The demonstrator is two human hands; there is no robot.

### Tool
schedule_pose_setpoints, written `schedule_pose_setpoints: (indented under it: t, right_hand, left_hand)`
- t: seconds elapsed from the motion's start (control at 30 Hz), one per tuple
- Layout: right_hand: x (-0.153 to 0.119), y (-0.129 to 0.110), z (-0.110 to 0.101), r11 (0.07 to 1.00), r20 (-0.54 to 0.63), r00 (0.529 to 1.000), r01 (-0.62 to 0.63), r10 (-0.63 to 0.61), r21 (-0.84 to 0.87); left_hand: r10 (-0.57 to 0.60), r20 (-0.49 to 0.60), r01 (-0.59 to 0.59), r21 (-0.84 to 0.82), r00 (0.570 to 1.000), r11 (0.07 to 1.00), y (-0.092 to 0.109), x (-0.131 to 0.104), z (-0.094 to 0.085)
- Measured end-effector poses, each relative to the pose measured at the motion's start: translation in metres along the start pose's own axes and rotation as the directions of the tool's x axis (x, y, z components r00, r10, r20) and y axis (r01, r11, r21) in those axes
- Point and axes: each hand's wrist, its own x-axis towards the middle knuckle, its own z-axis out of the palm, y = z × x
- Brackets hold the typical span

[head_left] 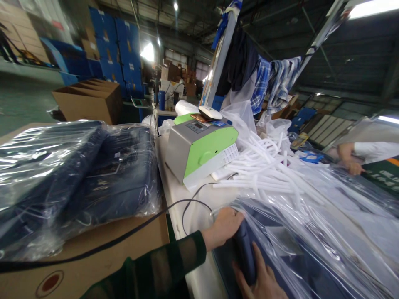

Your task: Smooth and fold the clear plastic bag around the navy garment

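Where both grips meet, low at the front edge of the desk (199, 216), a folded dark blue garment (246, 257) half inside a clear plastic bag (311, 249). Left hand (222, 228) curled over the folded end from above, fingers pressed onto the cloth at the bag's mouth, sleeve in dark green reaching back toward the wearer. Right hand (264, 282) flat beneath and beside the same fold, fingers spread along the fabric, touching it rather than pinching. Just beyond the left grip, a black cable (190, 203) looping across the white surface. Farther out from the grips, a grey and green machine (202, 149) with a small white device (210, 112) on top. To the right of that, a heap of white foam tubes (264, 166) near the bag's far end. Off to the left of the grips, a cardboard box (102, 253) bearing stacked bagged garments (77, 174) in shiny film. Well away at the right edge, another person's hand (350, 160) in a white sleeve resting on plastic.
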Motion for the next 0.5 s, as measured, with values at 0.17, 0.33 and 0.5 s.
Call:
schedule_pose_setpoints:
  t: [0.17,0.33,0.5]
  right_hand:
    - [0.031,0.021,0.001,0.990,0.036,0.996,0.071,-0.076,0.120]
    - [0.043,0.074,0.009,0.945,0.068,0.959,0.255,-0.274,0.206]
    - [0.048,0.078,0.004,0.933,0.112,0.945,0.277,-0.308,0.230]
  left_hand:
    - [0.106,0.043,-0.108,0.042,0.993,0.993,-0.019,0.008,-0.017]
    - [0.224,0.074,-0.226,0.026,0.972,0.974,-0.024,0.014,-0.018]
    - [0.283,0.226,-0.282,-0.035,0.932,0.959,-0.025,0.017,-0.028]
